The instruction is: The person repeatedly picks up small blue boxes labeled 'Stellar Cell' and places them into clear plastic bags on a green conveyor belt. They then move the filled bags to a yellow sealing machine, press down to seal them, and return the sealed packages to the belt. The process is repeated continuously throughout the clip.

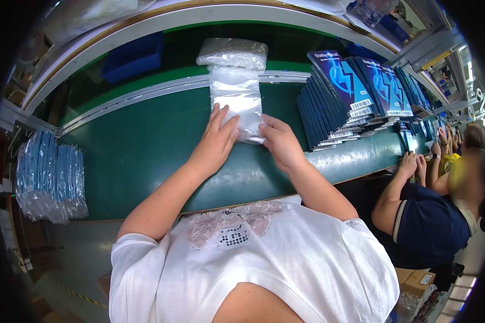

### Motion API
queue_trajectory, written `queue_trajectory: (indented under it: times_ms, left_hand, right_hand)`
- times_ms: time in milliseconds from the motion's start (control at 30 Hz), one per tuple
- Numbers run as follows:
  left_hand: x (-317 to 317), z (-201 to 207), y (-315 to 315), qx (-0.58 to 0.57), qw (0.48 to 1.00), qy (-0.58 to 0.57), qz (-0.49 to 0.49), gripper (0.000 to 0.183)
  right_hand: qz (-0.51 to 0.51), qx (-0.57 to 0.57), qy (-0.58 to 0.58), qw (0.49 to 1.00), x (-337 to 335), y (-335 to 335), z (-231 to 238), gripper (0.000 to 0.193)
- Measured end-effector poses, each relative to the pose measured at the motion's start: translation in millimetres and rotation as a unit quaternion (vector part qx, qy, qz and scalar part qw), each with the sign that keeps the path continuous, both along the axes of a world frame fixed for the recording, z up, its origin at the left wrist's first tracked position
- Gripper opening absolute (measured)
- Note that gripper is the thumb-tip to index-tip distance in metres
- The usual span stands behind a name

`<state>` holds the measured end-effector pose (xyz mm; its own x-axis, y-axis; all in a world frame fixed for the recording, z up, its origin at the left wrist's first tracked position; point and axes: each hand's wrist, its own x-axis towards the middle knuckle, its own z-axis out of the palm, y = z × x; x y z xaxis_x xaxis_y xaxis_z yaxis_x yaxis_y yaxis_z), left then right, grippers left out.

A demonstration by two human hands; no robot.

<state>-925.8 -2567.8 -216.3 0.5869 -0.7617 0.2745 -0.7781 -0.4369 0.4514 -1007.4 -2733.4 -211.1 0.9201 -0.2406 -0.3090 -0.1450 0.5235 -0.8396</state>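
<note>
Shirt; plastic bags over green tabletop; blue bin, probably.

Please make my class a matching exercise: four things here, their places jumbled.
1. Clear flat plastic bags
2. Stacked flat dark-blue printed packages
3. Blue rectangular plastic bin
4. Blue packs in clear wrap

A. Left end of green table
B. Touched by left hand and right hand
C. Right of both hands
D. Beyond the silvery metal rail

Pairs: 1B, 2C, 3D, 4A

Workshop: long green bench, box stacks
</note>
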Motion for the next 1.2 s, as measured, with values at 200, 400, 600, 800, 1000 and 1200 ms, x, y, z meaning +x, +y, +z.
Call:
queue_trajectory:
  times_ms: [200, 400, 600, 800, 1000, 1200]
  left_hand:
    - [-9.5, 23.9, 9.6, 0.141, 0.988, -0.061, 0.003, 0.059]
    - [-24.0, 47.0, 1.1, 0.142, 0.986, -0.082, -0.027, 0.069]
    - [-34.7, 24.4, -2.0, 0.183, 0.968, -0.160, -0.056, 0.055]
    - [-27.4, 10.3, -3.1, 0.170, 0.964, -0.202, -0.018, 0.045]
    - [-15.9, 9.5, -6.1, 0.164, 0.965, -0.205, -0.019, 0.045]
    - [-7.1, 5.4, -5.1, 0.146, 0.969, -0.197, -0.012, 0.044]
  right_hand:
    - [0.193, -0.446, -0.030, 0.874, -2.0, -40.6, 39.3, 0.042]
    - [-0.072, -0.614, -0.187, 0.764, 78.7, -32.3, 14.2, 0.045]
    - [-0.028, -0.739, -0.042, 0.672, 187.0, -42.2, -12.1, 0.059]
    - [-0.006, -0.712, -0.057, 0.699, 208.7, -61.3, -17.0, 0.038]
    - [-0.177, -0.652, -0.059, 0.735, 222.4, -72.8, -9.5, 0.024]
    - [-0.222, -0.547, -0.104, 0.801, 206.2, -72.6, -0.6, 0.023]
